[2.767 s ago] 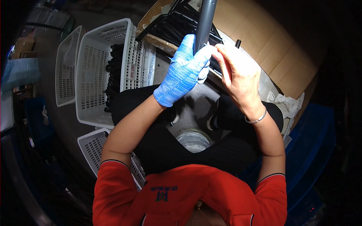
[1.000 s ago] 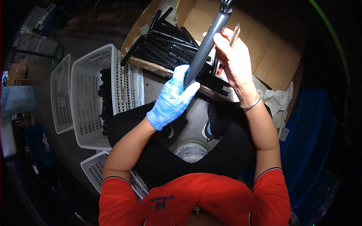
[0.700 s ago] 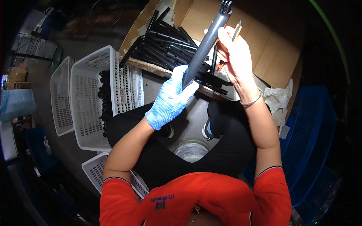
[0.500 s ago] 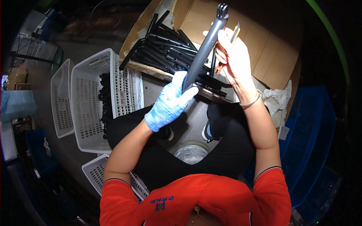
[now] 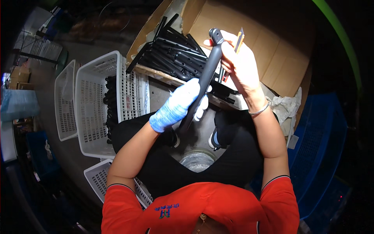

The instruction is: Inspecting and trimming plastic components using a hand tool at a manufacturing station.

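My left hand [image 5: 176,106], in a blue and white knit glove, is closed around the lower part of a black tube [image 5: 209,69]. The tube slants up to the right and ends in a forked, drilled tip. My bare right hand [image 5: 244,69] has its fingers at that upper end. An orange craft knife [image 5: 239,41] is gripped in the same hand, its dark blade tip pointing up past the fingers. Part of the knife's handle is hidden behind my fingers. Behind the tube lies a pile of black tubes [image 5: 171,52] in a cardboard box [image 5: 249,33].
On the left stands a white perforated basket [image 5: 128,87] containing several black parts [image 5: 111,101]. Another white basket [image 5: 65,101] is beside it. Blue crates [image 5: 315,144] are at the right. A clear-wrapped roll [image 5: 198,160] sits between my feet.
The tube has come down toward me, and its forked tip now sits by my right fingers. My left hand has turned around the tube, showing its fingertips on the far side.
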Motion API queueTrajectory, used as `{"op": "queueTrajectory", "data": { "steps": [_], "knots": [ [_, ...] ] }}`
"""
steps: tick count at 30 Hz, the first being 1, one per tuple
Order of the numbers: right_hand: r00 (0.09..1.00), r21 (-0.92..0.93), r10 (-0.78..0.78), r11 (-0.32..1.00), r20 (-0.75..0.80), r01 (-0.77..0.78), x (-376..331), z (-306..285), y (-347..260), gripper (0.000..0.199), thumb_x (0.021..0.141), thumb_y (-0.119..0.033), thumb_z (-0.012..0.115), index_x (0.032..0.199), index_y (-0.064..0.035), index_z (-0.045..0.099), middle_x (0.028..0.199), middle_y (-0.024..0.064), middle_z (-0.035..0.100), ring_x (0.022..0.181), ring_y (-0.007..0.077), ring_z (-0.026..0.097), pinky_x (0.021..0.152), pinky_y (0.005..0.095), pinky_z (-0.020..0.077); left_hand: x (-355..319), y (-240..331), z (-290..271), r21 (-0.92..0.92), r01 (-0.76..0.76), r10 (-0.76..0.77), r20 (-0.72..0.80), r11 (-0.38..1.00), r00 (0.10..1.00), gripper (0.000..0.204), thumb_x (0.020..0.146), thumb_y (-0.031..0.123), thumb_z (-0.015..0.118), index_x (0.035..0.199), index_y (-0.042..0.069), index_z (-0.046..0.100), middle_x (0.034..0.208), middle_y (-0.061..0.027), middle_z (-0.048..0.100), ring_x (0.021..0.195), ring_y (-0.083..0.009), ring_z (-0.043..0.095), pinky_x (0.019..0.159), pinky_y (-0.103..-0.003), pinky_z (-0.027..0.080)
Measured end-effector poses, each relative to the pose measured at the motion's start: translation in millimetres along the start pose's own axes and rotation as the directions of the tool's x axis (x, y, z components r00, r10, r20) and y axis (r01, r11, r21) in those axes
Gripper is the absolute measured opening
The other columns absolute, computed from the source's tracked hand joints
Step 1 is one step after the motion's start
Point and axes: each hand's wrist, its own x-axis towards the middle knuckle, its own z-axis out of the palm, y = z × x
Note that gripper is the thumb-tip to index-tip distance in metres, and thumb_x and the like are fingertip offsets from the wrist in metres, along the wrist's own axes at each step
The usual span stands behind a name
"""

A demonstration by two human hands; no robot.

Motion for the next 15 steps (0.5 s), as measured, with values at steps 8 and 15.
{"op": "queueTrajectory", "data": {
  "steps": [8, 15],
  "knots": [
    [0.994, -0.286, -0.105, 0.953, 0.012, 0.104, -12, 30, 1, 0.029, 0.086, -0.010, 0.063, 0.113, 0.0000, 0.059, 0.103, 0.0085, 0.067, 0.075, 0.0068, 0.057, 0.070, 0.0188, 0.0459, 6, 7, 4, -0.016, -0.202, 0.197, -0.144, 0.979, 0.970, 0.021, 0.097, 0.021, 0.045, 0.107, 0.003, 0.047, 0.078, -0.0060, 0.059, 0.062, -0.0101, 0.058, 0.059, -0.022, 0.050],
    [0.983, -0.277, -0.181, 0.944, 0.012, 0.177, -14, 32, 5, 0.023, 0.083, -0.003, 0.065, 0.105, 0.0004, 0.064, 0.101, 0.0064, 0.067, 0.089, 0.0094, 0.061, 0.081, 0.0216, 0.0491, 9, -6, 2, 0.069, -0.321, 0.328, -0.186, 0.945, 0.926, 0.032, 0.094, 0.015, 0.051, 0.121, 0.001, 0.039, 0.086, -0.0070, 0.057, 0.065, -0.0094, 0.058, 0.056, -0.022, 0.049]
  ]
}}
